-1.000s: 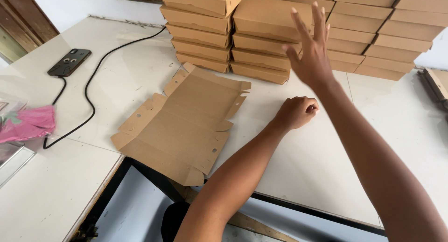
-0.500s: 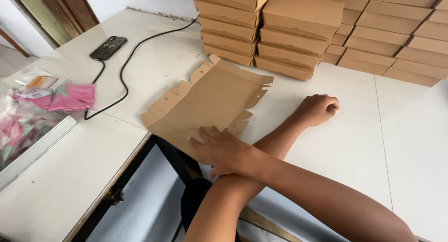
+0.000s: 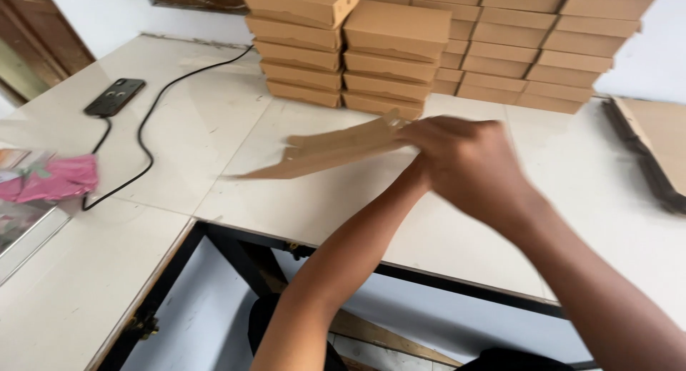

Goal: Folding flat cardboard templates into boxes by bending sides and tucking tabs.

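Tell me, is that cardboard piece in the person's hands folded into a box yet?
Not yet. The cardboard blank is an unfolded sheet, lifted off the table, unlike the closed boxes stacked behind.

Both bare forearms came up from the bottom edge and met mid-frame. The right hand (image 3: 468,160) sat on top, back of the hand toward the camera, fingers (image 3: 429,128) curled leftward in a closed grip, motion-blurred. The left forearm rose from lower centre, angling up to the right, wrist tucked under the right hand. The left hand was almost fully hidden behind the right, so its grip could not be told. The right forearm ran off the lower right corner.
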